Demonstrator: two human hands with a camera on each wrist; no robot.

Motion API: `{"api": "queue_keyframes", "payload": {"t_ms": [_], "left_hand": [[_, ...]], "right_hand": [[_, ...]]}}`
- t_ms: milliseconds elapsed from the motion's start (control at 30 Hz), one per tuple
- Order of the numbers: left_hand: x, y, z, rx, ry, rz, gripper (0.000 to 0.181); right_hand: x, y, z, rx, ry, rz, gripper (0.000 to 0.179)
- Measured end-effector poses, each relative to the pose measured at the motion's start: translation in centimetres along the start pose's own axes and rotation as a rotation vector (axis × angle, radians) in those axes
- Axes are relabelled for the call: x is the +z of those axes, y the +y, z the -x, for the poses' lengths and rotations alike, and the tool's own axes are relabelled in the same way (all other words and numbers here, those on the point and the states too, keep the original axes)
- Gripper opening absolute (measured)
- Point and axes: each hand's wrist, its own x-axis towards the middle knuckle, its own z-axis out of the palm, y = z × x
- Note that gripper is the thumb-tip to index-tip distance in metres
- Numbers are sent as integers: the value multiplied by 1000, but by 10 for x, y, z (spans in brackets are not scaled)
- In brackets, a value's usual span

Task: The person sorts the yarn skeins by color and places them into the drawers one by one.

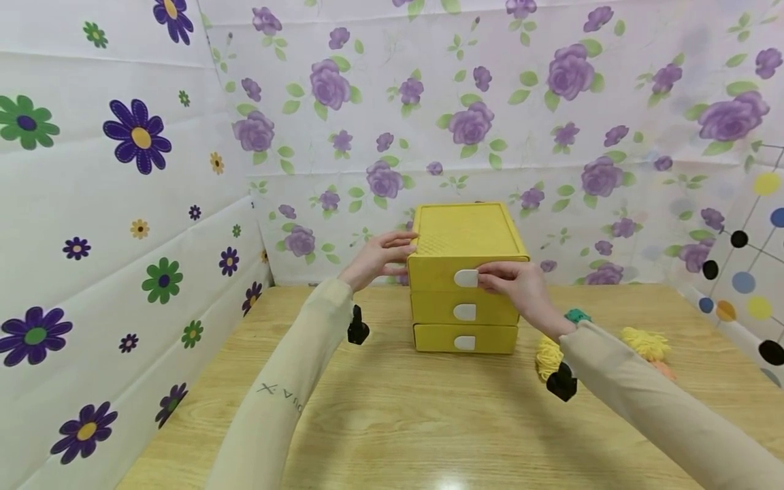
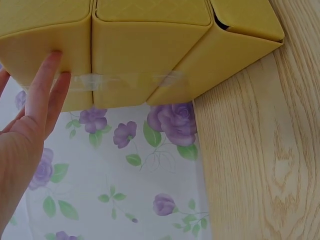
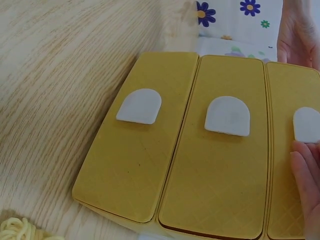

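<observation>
A yellow three-drawer box (image 1: 467, 231) stands on the table, each drawer front bearing a white tab handle. My right hand (image 1: 520, 286) pinches the right edge of the top drawer's tab (image 1: 466, 278) between thumb and fingers. The middle tab (image 3: 227, 116) and bottom tab (image 3: 140, 106) are untouched. At the box's left side, my left hand (image 1: 380, 258) has its fingers extended, and a fingertip (image 2: 54, 56) rests against the top section's side wall. A narrow dark gap shows at the side edge of the bottom drawer front (image 2: 252, 20) in the left wrist view.
Yellow yarn-like bundles (image 1: 644, 342) lie on the table to the right, one partly behind my right forearm. A teal piece (image 1: 578, 315) and an orange piece (image 1: 663, 369) lie near them. Flowered cloth (image 1: 343, 136) hangs close behind the box, with another cloth along the left.
</observation>
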Motion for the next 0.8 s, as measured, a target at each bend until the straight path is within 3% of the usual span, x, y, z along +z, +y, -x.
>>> {"api": "queue_keyframes", "payload": {"t_ms": [800], "left_hand": [[0, -1, 1, 10, -4, -30, 44]], "right_hand": [[-6, -15, 12, 60, -106, 80, 21]]}}
